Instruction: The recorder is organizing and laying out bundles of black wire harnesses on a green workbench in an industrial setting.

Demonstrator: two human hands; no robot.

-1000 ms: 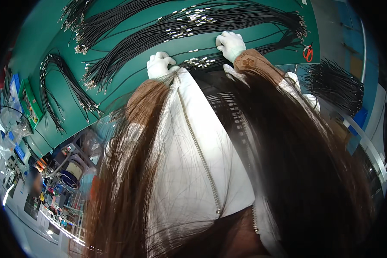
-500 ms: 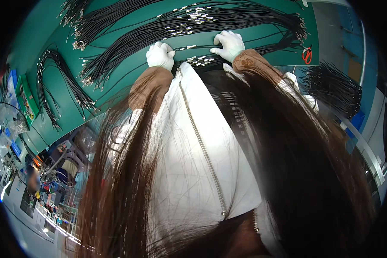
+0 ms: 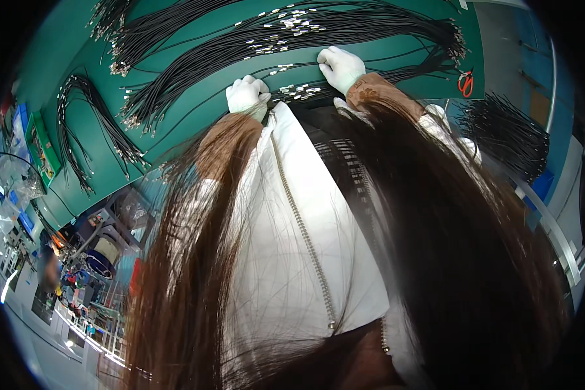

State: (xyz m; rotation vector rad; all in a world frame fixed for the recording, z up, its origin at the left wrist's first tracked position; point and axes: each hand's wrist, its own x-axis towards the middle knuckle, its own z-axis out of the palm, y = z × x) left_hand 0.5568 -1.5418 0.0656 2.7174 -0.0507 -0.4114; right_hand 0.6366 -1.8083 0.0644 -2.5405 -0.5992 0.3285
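Observation:
My right hand (image 3: 342,69), white-gloved, pinches a thin black cable (image 3: 260,73) between thumb and fingers, close to the white labels (image 3: 285,67) at its middle. My left hand (image 3: 247,96), also gloved, is curled closed beside the near bundle of black cables (image 3: 318,88); its fingertips are turned down, so what they hold, if anything, is hidden. White tags (image 3: 296,93) sit on that near bundle, just right of my left hand. Beyond both hands a thick bundle of labelled black cables (image 3: 208,68) curves across the green table (image 3: 195,120).
Red-handled scissors (image 3: 465,83) lie at the table's right edge. A smaller cable bundle (image 3: 88,97) is bent over at the left, near a green bin (image 3: 42,146). More black cables (image 3: 504,136) hang beside the table at right. Long hair partly covers my forearms.
My left hand has come off the single cable and moved slightly nearer and right, curling tighter. My right hand has shifted a little left along the cable.

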